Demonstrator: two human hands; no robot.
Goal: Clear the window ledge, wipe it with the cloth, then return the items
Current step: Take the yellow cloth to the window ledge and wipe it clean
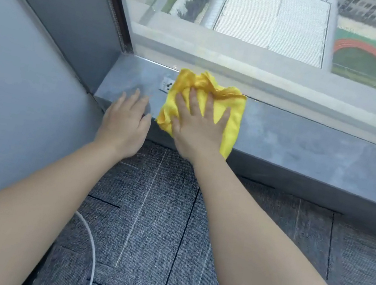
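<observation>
A yellow cloth (233, 115) lies crumpled on the grey window ledge (306, 142), near its left end. My right hand (197, 124) presses flat on top of the cloth, fingers spread. My left hand (126, 119) rests flat on the bare ledge just left of the cloth, at the ledge's front edge, holding nothing. A small white socket plate (167, 84) set in the ledge shows at the cloth's left edge, partly covered. No other items stand on the visible ledge.
The window glass (250, 28) runs along the back of the ledge. A grey wall (16, 89) closes off the left end. Grey carpet tiles (158, 212) lie below, with a white cable (91, 240) curving across the floor at the lower left.
</observation>
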